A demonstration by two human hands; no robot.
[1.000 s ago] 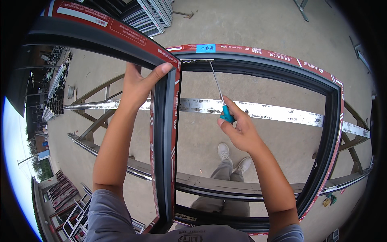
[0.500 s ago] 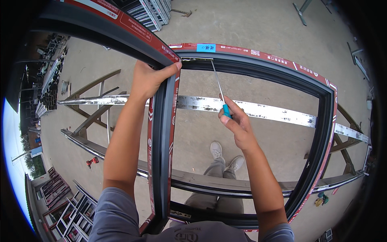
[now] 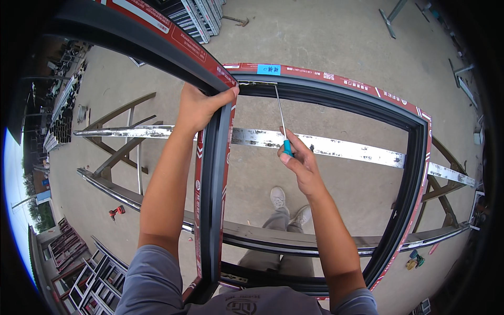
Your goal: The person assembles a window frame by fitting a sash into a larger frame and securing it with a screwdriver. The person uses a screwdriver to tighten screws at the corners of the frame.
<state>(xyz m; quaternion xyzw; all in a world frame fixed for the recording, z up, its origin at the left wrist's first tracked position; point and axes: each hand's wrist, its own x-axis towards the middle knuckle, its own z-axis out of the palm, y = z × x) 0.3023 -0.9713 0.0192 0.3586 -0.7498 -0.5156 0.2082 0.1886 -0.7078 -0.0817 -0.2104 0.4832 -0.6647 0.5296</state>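
A dark window frame (image 3: 420, 152) with red protective film lies across supports below me, and a matching sash (image 3: 212, 210) stands swung up at its left side. My left hand (image 3: 198, 109) is closed round the sash near its far corner, thumb on the near face. In my right hand (image 3: 300, 161) is a screwdriver with a teal handle (image 3: 286, 148) and a long thin shaft. Its tip meets the right end of a shiny metal hinge strip (image 3: 257, 83) in the frame's far rail. The exact contact at the tip is too small to make out.
Metal rails (image 3: 336, 147) on crossed wooden legs (image 3: 116, 158) run under the frame. A red power drill (image 3: 117, 212) lies on the concrete floor at left. Stacked profiles (image 3: 197, 21) stand at the far side, finished frames (image 3: 97, 278) at near left.
The view has shifted slightly. My right hand has moved a little left and the screwdriver stands steeper, its tip still at the strip's end. My left hand keeps its grip on the sash.
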